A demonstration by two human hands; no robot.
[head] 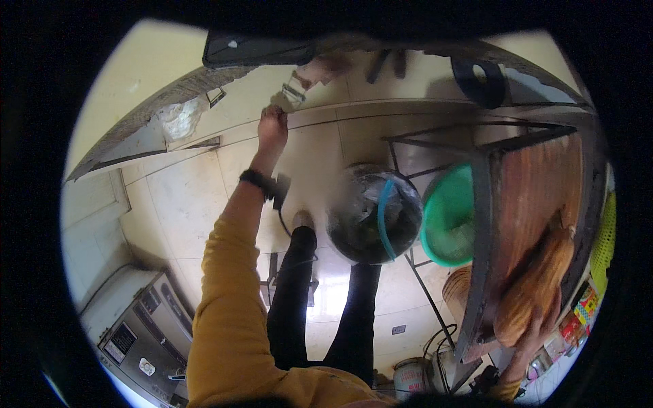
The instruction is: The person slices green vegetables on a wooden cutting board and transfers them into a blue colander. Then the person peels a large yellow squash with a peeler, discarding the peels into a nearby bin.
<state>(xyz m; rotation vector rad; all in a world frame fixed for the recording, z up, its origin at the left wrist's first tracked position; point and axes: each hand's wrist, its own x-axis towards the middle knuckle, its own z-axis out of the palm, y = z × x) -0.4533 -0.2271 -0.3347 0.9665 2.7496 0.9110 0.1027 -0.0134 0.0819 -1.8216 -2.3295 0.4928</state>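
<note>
My left hand [273, 126] reaches far forward over a ledge, its fingers closed on a small utensil [293, 95]. The utensil has a metal frame at its head; blur hides its exact kind. A black watch-like band with a cord sits on that wrist. At the far right, my right hand [534, 326] grips the near end of a long tan squash [535, 285]. The squash lies lengthwise on a reddish-brown wooden tabletop [535, 188], and part of my fingers is hidden by it.
A bucket with a plastic liner [357, 245] and a blue handle stands before my legs. Beside it, a green basin [449, 224] sits partly under the table. A grey appliance [143, 336] stands at left, a low stool [272, 275] by my leg, a lidded pail [408, 377] near the table.
</note>
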